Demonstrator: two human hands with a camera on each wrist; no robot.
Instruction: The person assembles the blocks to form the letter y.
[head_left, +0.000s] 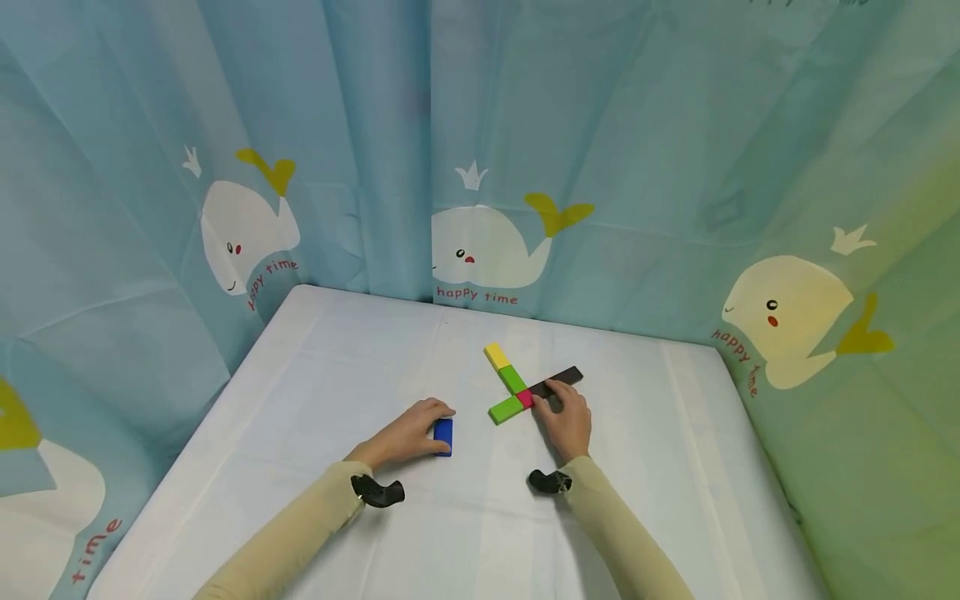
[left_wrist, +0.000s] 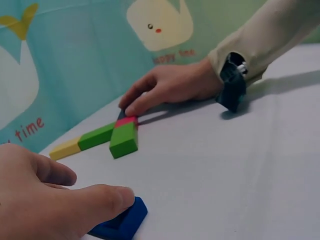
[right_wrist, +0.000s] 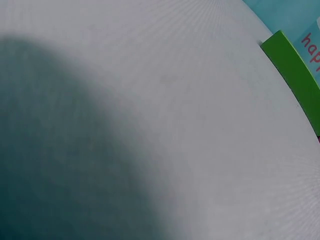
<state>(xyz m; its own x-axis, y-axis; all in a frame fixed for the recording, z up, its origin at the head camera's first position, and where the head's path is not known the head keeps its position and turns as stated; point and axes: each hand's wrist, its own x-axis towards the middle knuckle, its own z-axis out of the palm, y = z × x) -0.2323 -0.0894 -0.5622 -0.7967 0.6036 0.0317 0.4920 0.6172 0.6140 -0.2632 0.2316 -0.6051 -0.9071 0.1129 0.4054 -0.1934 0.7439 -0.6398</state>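
My left hand (head_left: pixel 408 433) spans a blue block (head_left: pixel 444 437), fingers at its far end and thumb at its near end. In the left wrist view the thumb overlaps the blue block (left_wrist: pixel 131 220). To the right, my right hand (head_left: pixel 570 419) pinches a black block (head_left: pixel 567 377) beside a small red block (head_left: pixel 525 399), its thumb close to the red one. From the red block, a green block (head_left: pixel 512 379) and then a yellow block (head_left: pixel 497 356) run up and left; another green block (head_left: pixel 506 409) sits at lower left. The right wrist view shows one green block (right_wrist: pixel 295 75); the hand is out of sight.
All the blocks lie on a white-covered table (head_left: pixel 360 350). A blue-green curtain (head_left: pixel 637 167) with whale prints hangs behind and along the sides. Each wrist wears a black strap-like piece, the left one (head_left: pixel 378 492) and the right one (head_left: pixel 550 482). A dark blur fills the right wrist view's left.
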